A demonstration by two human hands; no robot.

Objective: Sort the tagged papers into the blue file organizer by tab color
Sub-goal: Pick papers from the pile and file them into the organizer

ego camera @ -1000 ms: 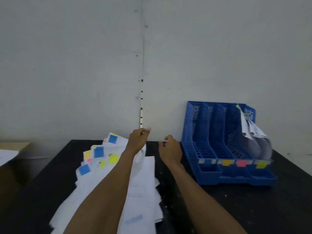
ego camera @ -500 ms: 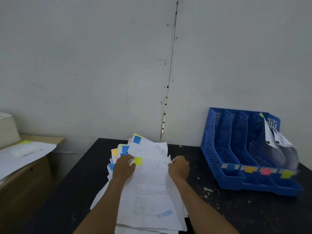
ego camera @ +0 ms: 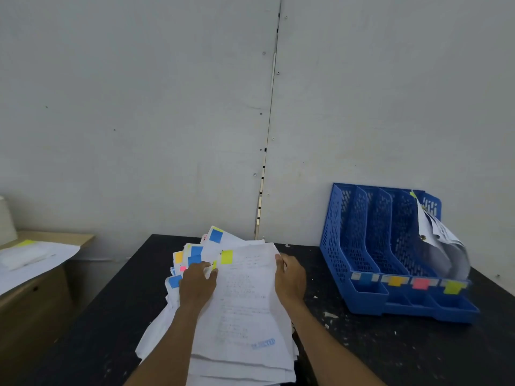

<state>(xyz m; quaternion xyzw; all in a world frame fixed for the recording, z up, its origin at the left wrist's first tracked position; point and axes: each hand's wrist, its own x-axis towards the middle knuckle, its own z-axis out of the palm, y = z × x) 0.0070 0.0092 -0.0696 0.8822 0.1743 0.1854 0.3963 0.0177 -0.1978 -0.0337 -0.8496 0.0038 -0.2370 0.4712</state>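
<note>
A loose pile of white papers with blue, orange, pink and yellow tabs lies on the black table. The top sheet carries a yellow tab and a blue stamp near its bottom. My left hand holds the top sheet's left edge near that tab, thumb on the paper. My right hand grips the same sheet's right edge. The blue file organizer stands at the right against the wall, with blue, orange, pink and yellow labels on its front. Curled papers sit in its rightmost, yellow-labelled slot.
A wooden cabinet stands to the left of the table, with white sheets and a yellow tab on top. A grey wall runs behind the table. Small paper scraps dot the table near the organizer.
Both hands came down from above the pile and took hold of the top yellow-tabbed sheet's two edges. The view has shifted left, so the organizer sits further right.
</note>
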